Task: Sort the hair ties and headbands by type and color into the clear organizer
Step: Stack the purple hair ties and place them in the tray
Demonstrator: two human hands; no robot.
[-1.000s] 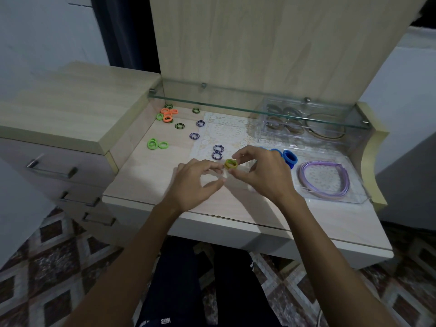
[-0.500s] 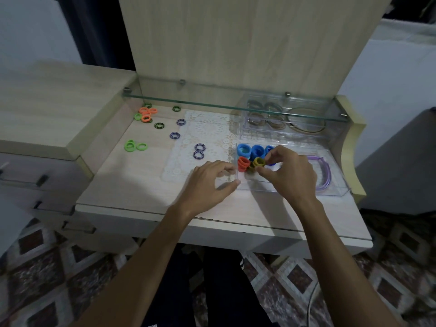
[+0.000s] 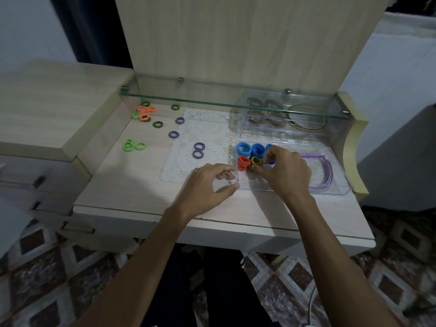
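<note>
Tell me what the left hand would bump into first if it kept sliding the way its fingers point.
The left hand points right, its thumb at the near-left corner of the clear plastic organizer tray. Going on, it would likely meet that tray wall first; contact may already exist, since depth is unclear.

Inside the clear organizer [image 3: 335,190]: blue hair ties [image 3: 244,148], red-orange ones [image 3: 243,163], an olive-yellow tie [image 3: 256,161] and a lilac headband [image 3: 326,169]. Loose on the pale wood-grain bench [image 3: 132,182]: bright green ties [image 3: 132,145], orange ties [image 3: 146,112], purple-and-black striped ties [image 3: 198,150], green-and-black striped ones [image 3: 157,124]. White lace doily [image 3: 203,128]; floor [image 3: 47,267] tiled in brown diamonds.
</note>
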